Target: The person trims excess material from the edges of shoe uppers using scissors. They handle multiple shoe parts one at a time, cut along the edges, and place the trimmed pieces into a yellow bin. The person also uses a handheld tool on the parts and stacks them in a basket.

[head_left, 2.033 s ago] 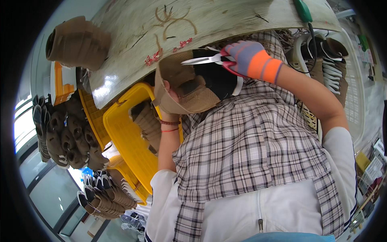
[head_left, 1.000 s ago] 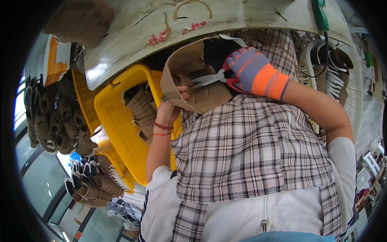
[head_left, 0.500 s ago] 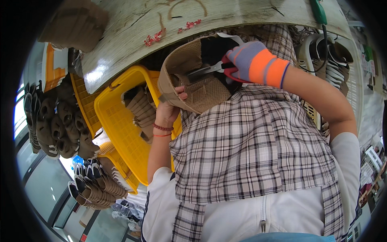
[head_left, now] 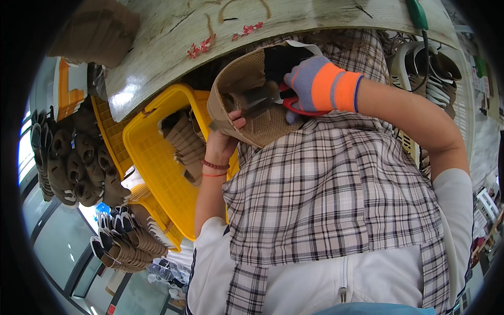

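Note:
A brown textile shoe upper (head_left: pixel 240 79) with black and white lining is held up over my lap, just below the table edge. My left hand (head_left: pixel 222 140) is bare and closed around its near left side, fingertips on the inner face. In my right hand (head_left: pixel 313 83), which wears a grey and orange glove, is a pair of scissors (head_left: pixel 305 110) with red and black handles. Their blades, blurred by motion, reach left into the hollow of the upper. Whether they touch the cloth I cannot tell.
A worn table (head_left: pixel 294 16) carries red-and-white scraps (head_left: pixel 247 30). On the left stands a yellow basket (head_left: pixel 152 194) with stacked uppers (head_left: pixel 181 139); more brown uppers (head_left: pixel 79 163) are piled beyond it. To the right a pale crate (head_left: pixel 401 63) holds others, near a green-handled tool (head_left: pixel 416 14).
My right hand has shifted slightly left and down with the scissors, and the red handle loop shows more. My left hand and the shoe upper have barely moved.

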{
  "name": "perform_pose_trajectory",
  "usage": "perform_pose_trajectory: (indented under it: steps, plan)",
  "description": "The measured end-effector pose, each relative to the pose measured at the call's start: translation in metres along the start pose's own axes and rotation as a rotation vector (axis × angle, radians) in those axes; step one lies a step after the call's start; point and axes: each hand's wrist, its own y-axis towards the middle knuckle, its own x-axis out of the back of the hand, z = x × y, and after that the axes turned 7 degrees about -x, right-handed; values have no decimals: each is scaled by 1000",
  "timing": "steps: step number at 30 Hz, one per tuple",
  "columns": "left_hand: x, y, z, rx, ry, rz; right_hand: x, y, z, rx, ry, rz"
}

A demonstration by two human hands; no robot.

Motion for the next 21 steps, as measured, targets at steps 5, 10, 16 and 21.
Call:
perform_pose_trajectory:
  steps: [5, 10, 16, 21]
  plan:
    - [11, 9, 10, 22, -33, 53, 11, -3, 2, -26, 26, 137]
    - [6, 6, 8, 34, -12, 56, 9, 0, 1, -44, 43, 168]
    - [6, 11, -7, -157, 72, 188, 22, -2, -23, -103, 232, 412]
    - [4, 43, -11, -461, 26, 340, 24, 19, -38, -100, 592, 711]
